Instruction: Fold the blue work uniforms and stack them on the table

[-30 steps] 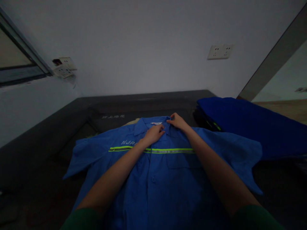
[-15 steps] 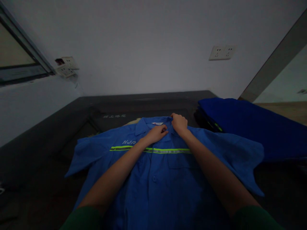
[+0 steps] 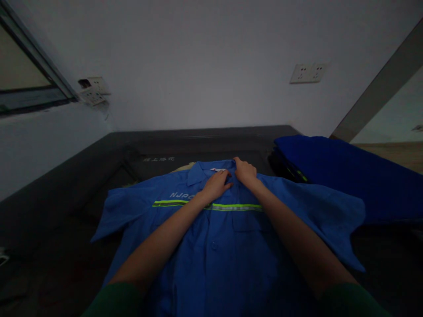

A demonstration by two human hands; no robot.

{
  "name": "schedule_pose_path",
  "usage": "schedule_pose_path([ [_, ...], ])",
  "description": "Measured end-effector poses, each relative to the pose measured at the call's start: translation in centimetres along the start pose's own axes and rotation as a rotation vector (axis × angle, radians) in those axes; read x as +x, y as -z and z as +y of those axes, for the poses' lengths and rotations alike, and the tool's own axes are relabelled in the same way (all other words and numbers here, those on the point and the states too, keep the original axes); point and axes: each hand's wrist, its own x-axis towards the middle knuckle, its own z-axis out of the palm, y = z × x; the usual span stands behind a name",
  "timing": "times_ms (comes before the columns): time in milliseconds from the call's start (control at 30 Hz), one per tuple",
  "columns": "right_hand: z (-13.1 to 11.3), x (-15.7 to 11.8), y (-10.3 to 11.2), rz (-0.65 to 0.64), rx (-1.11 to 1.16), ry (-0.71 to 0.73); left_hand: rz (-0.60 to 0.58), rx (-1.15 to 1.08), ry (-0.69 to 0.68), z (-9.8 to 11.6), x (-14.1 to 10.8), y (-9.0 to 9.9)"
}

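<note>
A blue short-sleeved work shirt (image 3: pixel 194 246) lies spread face up, its collar at the far end and its sleeves out to both sides. A yellow-green and grey reflective stripe crosses the chest, with white letters above it on the left. My right hand (image 3: pixel 245 171) is closed on the right side of the collar, fingertips hidden behind it. Just left of it, my left hand (image 3: pixel 215 184) rests on the shirt front below the neck label (image 3: pixel 217 169), thumb and fingers apart. Part of the left collar and lettering is covered by that hand.
A dark surface with a raised back edge (image 3: pixel 198 133) lies under the shirt, against a pale wall (image 3: pixel 198 66). Folded darker blue cloth (image 3: pixel 337 176) is piled at the right. Wall sockets (image 3: pixel 308 73) are at the upper right, others (image 3: pixel 94 90) at the left. Something beige (image 3: pixel 183 167) shows behind the collar.
My left hand has shifted slightly, its thumb and fingers opening wider apart. The right hand stays on the collar. The shirt lies almost as before.
</note>
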Motion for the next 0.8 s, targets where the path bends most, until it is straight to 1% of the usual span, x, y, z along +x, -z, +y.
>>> schedule_pose_path([
  [100, 0.0, -0.1, -0.3, 0.074, 0.003, 0.011, -0.010, 0.066, 0.009, 0.5, -0.2, -0.1],
  [233, 0.5, 0.4, -0.1, 0.142, 0.132, 0.023, 0.020, 0.218, 0.016, 1.1, -0.6, -0.2],
  [333, 0.9, 1.0, 0.1, 0.202, 0.233, 0.082, 0.045, 0.257, 0.021, 1.0, -0.7, -0.4],
  [400, 1.1, 1.3, 0.0, 0.208, 0.258, 0.129, 0.046, 0.248, 0.044, 0.8, -0.7, -0.6],
  [500, 1.3, 1.6, -0.7, 0.179, 0.226, 0.190, 0.024, 0.216, 0.081, 0.5, -0.7, -0.7],
  [667, 1.7, 1.4, -2.8, 0.253, 0.043, 0.246, 0.021, 0.193, 0.102, 0.4, -0.7, -0.9],
  [733, 1.9, 1.7, -3.6, 0.272, 0.045, 0.229, 0.028, 0.185, 0.103, 0.4, -0.8, -1.1],
  [800, 2.2, 2.3, -3.9, 0.278, 0.100, 0.210, 0.032, 0.165, 0.103, 0.5, -0.7, -1.2],
])
